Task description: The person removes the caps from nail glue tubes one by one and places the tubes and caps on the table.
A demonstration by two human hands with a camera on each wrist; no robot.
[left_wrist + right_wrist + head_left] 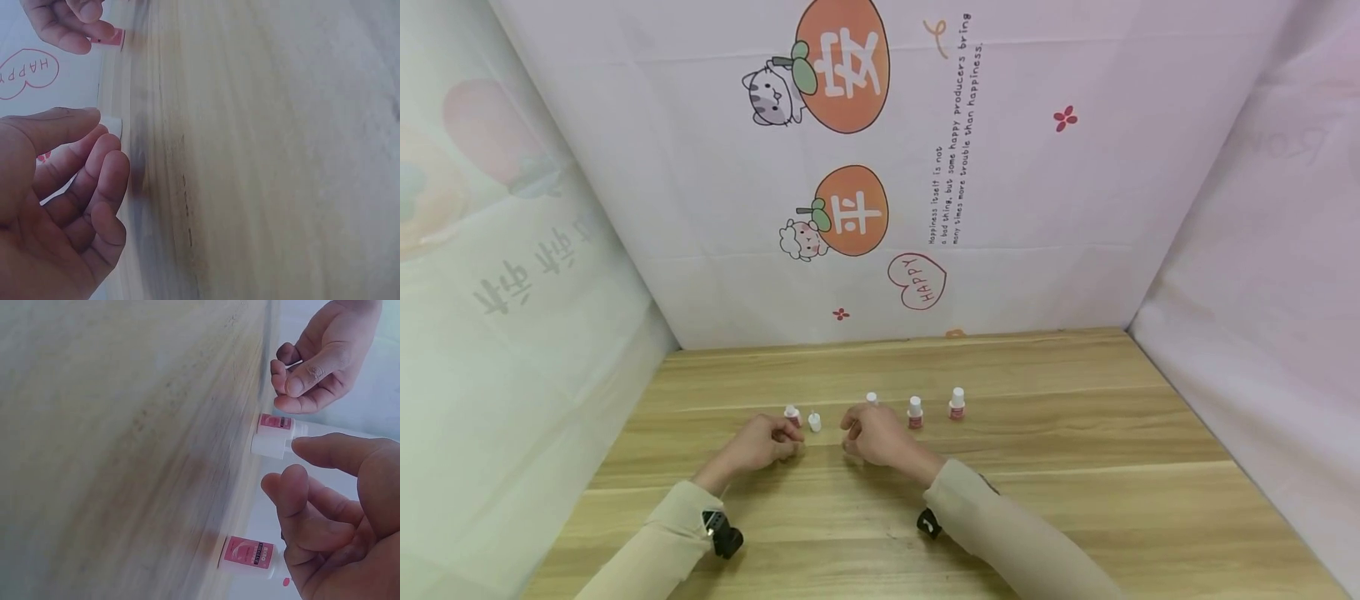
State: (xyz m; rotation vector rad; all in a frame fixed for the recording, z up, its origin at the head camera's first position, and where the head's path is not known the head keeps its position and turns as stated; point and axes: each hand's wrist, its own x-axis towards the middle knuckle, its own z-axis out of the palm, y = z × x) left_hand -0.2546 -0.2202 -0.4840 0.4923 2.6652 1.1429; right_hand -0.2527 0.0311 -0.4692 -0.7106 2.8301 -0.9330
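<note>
Bottles (915,414) on wood-grain table (1135,475), printed cloth (1022,225) behind

Four white plastic bottles with pink labels (792,412) (872,398) (914,412) (957,404), one loose white cap (815,423), two bare hands (758,442) (878,435), one wood-grain table (1105,467).

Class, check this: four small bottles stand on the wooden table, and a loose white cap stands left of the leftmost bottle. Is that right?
No: the loose white cap stands right of the leftmost bottle, as the head view shows. Four small bottles do stand on the wooden table.
</note>
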